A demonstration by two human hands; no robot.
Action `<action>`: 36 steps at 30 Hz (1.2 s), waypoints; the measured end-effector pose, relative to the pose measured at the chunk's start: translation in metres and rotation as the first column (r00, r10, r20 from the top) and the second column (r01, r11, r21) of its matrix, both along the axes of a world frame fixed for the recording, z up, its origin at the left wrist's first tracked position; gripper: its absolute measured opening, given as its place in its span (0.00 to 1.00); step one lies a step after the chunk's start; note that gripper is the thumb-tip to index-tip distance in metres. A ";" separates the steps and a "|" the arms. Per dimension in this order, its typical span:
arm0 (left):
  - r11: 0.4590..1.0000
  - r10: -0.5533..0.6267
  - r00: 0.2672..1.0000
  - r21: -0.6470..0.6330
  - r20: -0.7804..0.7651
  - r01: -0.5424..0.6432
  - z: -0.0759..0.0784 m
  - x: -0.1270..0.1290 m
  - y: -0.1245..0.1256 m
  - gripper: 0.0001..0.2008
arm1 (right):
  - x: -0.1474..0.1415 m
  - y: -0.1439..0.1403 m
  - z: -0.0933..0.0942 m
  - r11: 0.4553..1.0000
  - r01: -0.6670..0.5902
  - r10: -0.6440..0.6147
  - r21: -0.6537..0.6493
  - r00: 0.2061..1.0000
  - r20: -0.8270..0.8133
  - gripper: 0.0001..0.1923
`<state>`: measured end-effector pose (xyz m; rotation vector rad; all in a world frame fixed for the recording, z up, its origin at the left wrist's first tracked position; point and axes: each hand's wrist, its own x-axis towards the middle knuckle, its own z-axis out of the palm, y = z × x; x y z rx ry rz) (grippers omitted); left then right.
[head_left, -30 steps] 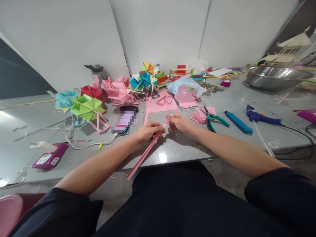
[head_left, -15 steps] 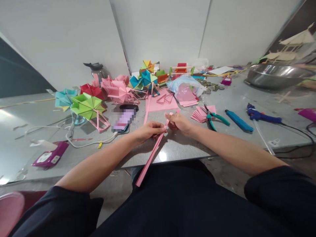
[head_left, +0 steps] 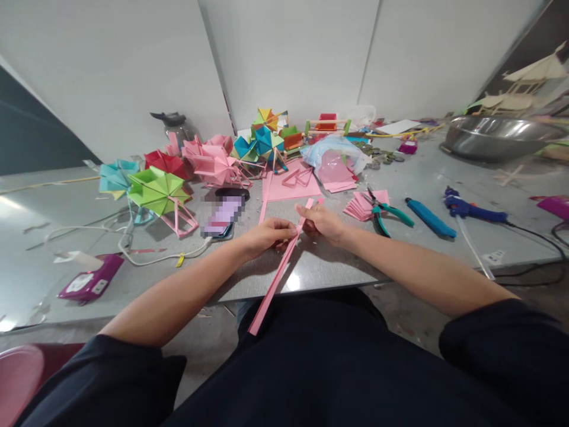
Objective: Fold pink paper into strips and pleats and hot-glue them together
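The grey tabletop spreads beneath both hands. Well beyond and to the right of the right hand sits a wide steel bowl. Beyond and left of the left hand stands a green folded-paper pinwheel. A long pink folded paper strip runs from the fingertips of both hands down toward the lap; the left hand pinches it partway along and the right hand grips its upper end. Green-handled pliers lie just right of the right hand.
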<state>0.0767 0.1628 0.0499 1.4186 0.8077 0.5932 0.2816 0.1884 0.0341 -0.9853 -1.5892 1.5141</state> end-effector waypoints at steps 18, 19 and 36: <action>1.000 -0.015 0.999 0.004 0.035 0.015 -0.008 -0.001 0.004 0.23 | 0.000 0.001 -0.004 0.995 -0.081 0.072 0.064 0.990 0.121 0.33; 1.000 -0.017 0.999 0.008 0.029 0.017 -0.009 -0.001 0.005 0.23 | -0.001 0.001 -0.004 0.995 -0.085 0.077 0.060 0.990 0.118 0.32; 1.000 -0.010 1.000 0.020 0.020 0.010 -0.005 0.000 0.003 0.13 | -0.002 -0.003 -0.001 0.988 -0.152 0.150 0.015 0.985 0.083 0.31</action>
